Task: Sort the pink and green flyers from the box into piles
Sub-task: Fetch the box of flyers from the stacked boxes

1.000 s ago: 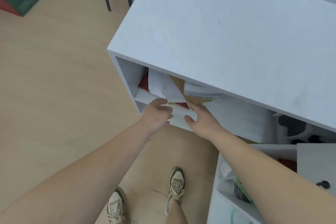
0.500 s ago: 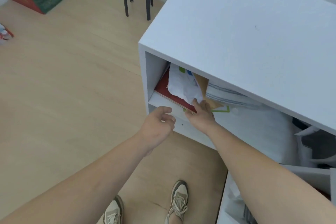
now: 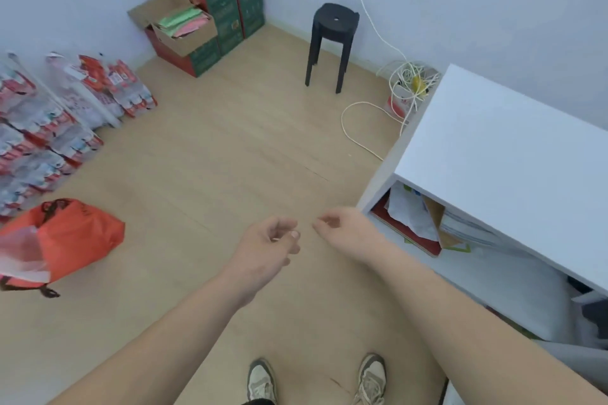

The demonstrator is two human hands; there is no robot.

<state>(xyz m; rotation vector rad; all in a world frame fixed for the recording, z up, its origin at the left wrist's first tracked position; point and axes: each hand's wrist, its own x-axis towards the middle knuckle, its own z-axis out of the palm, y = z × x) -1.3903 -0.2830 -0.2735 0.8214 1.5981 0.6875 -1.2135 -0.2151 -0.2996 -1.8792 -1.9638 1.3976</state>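
Note:
An open cardboard box (image 3: 184, 39) sits on stacked cartons in the far left corner, with green and pink flyers (image 3: 182, 22) showing inside it. My left hand (image 3: 268, 248) and my right hand (image 3: 345, 233) hang over the bare wooden floor, close together, fingers loosely curled and holding nothing. Both hands are far from the box. To the right of my right hand stands a white desk (image 3: 500, 154), whose shelf holds papers and a red folder (image 3: 411, 233).
A black stool (image 3: 330, 39) stands by the back wall. White cables (image 3: 408, 85) lie coiled beside the desk. Packs of bottles (image 3: 56, 115) line the left wall, and an orange bag (image 3: 65, 240) lies on the floor at left. My shoes (image 3: 316, 378) are at the bottom.
Both hands have drawn back from the desk shelf and hold nothing. My view has swung left, so the room, the stool and the box of flyers have come into sight.

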